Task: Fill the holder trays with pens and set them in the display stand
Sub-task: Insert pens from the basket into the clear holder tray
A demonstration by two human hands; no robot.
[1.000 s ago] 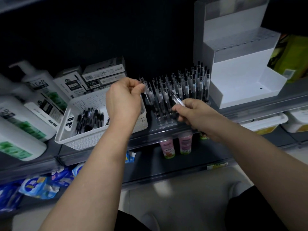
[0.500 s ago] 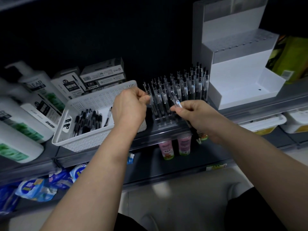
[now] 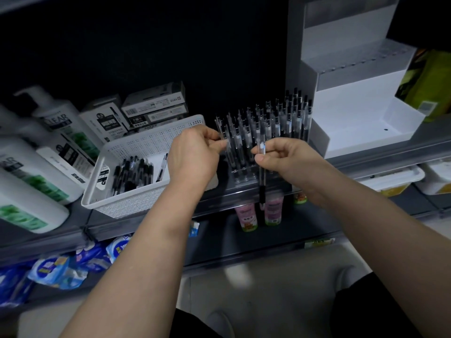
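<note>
The right hand (image 3: 288,159) pinches a black-grip pen (image 3: 262,189) between thumb and forefinger. It holds the pen upright, grip end down, just in front of the holder tray (image 3: 240,179), with the pen's lower end below the shelf edge (image 3: 341,167). The left hand (image 3: 192,154), fingers curled, pinches a clear pen (image 3: 221,129) at the tray's left edge. The tray carries rows of upright pens (image 3: 280,123). It stands between the white basket (image 3: 136,206) of loose pens (image 3: 133,173) on its left and the display stand (image 3: 353,132) on its right.
</note>
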